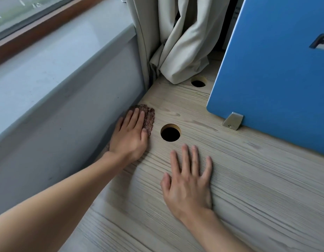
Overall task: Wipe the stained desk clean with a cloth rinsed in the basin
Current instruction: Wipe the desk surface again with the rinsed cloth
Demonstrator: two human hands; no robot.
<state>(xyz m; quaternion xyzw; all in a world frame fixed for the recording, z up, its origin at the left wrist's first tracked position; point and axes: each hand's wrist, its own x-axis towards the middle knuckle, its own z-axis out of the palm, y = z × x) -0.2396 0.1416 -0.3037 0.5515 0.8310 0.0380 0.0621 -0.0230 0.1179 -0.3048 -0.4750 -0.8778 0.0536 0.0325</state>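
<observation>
A brown textured cloth (149, 117) lies on the pale wood-grain desk (248, 179) at its left edge, against the grey wall panel. My left hand (130, 135) presses flat on the cloth with straight fingers, covering most of it. My right hand (189, 180) rests flat on the bare desk, fingers spread, just below a round cable hole (170, 132). No basin is in view.
A blue divider panel (277, 70) stands on the desk at the right, held by a metal bracket (232, 120). A beige curtain (177, 42) hangs into the far corner, beside a second cable hole (198, 82). A grey window sill (48, 60) runs along the left.
</observation>
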